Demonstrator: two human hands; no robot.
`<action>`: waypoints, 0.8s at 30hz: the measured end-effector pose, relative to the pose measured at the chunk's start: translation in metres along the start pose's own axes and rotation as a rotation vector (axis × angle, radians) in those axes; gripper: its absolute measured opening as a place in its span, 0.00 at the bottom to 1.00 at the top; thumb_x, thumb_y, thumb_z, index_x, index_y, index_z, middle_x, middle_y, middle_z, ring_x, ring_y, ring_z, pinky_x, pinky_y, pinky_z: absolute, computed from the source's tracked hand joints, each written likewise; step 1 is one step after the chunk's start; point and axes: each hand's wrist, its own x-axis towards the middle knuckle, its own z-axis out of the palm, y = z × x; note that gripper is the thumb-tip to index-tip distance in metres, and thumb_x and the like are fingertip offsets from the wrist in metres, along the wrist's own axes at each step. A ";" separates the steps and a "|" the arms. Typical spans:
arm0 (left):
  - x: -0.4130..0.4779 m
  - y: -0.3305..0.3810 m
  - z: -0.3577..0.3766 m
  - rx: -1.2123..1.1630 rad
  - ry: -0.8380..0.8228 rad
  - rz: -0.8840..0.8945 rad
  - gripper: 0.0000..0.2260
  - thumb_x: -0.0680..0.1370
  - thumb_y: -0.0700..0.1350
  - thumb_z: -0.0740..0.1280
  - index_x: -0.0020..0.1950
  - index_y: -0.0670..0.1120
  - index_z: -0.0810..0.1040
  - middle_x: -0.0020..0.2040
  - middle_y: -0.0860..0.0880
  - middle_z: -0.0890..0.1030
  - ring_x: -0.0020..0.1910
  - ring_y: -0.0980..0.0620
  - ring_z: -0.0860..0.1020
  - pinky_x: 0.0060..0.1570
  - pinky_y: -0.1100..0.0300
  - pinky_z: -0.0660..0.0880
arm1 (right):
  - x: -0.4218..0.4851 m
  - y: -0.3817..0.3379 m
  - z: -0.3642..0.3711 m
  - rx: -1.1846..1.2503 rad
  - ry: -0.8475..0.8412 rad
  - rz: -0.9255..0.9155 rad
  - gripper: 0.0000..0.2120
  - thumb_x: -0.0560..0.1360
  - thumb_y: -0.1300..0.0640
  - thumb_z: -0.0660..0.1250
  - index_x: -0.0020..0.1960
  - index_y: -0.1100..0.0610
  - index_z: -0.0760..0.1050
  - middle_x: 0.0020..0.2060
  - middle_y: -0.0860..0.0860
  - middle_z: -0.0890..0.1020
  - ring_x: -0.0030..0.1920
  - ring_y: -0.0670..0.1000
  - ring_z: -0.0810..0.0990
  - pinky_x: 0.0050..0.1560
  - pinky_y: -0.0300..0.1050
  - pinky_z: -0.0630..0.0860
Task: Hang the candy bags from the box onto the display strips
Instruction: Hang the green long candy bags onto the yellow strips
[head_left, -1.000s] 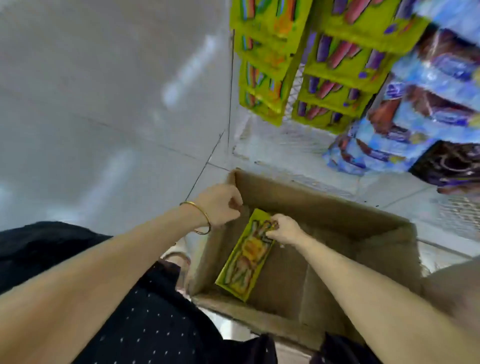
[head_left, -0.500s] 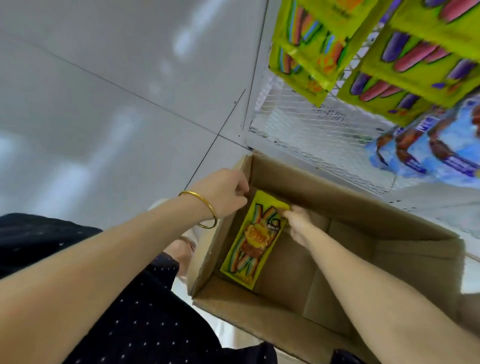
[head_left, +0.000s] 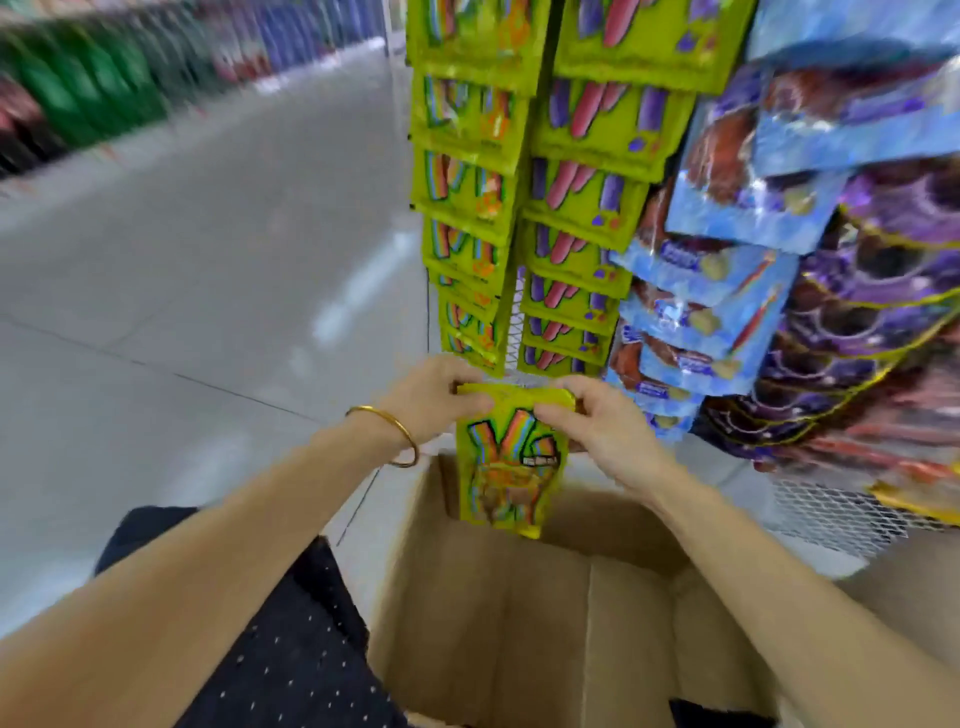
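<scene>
A green candy bag (head_left: 506, 462) with rainbow strips printed on it hangs upright above the open cardboard box (head_left: 519, 613). My left hand (head_left: 431, 400) pinches its top left corner and my right hand (head_left: 597, 421) pinches its top right corner. The bag's top edge sits just below the lowest bag of the left strip of matching green rainbow bags (head_left: 467, 208). A second strip of green bags with pink and purple sticks (head_left: 587, 208) hangs right beside it. No other bags show in the visible part of the box.
Blue candy bags (head_left: 727, 260) and purple ones (head_left: 883, 322) hang on strips to the right, over a white wire mesh rack (head_left: 831, 514). A grey tiled aisle floor (head_left: 208, 260) stretches left, with blurred shelves (head_left: 104, 78) beyond. My dark dotted clothing (head_left: 291, 649) is beside the box.
The bag has come up out of the box to the bottom of the left strip. My left hand left the box wall and now grips the bag too. The view tilted upward.
</scene>
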 end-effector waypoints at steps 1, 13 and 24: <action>-0.001 0.023 -0.018 -0.006 0.030 0.046 0.03 0.75 0.38 0.67 0.48 0.41 0.78 0.33 0.53 0.70 0.33 0.54 0.69 0.32 0.67 0.67 | -0.002 -0.028 -0.006 -0.061 0.063 -0.114 0.08 0.74 0.62 0.68 0.39 0.51 0.74 0.32 0.46 0.75 0.32 0.37 0.73 0.36 0.33 0.70; -0.014 0.307 -0.247 -0.270 0.224 0.553 0.07 0.76 0.48 0.63 0.44 0.47 0.78 0.41 0.49 0.80 0.39 0.54 0.77 0.42 0.60 0.74 | 0.004 -0.361 -0.086 -0.297 0.626 -1.054 0.05 0.74 0.62 0.67 0.48 0.54 0.79 0.37 0.42 0.78 0.39 0.41 0.74 0.41 0.30 0.69; 0.080 0.432 -0.351 -0.383 0.713 0.726 0.10 0.67 0.48 0.64 0.41 0.43 0.74 0.39 0.41 0.72 0.39 0.47 0.69 0.39 0.55 0.68 | 0.070 -0.519 -0.145 -0.266 0.740 -1.050 0.05 0.80 0.58 0.59 0.54 0.56 0.72 0.35 0.46 0.70 0.32 0.43 0.68 0.29 0.32 0.65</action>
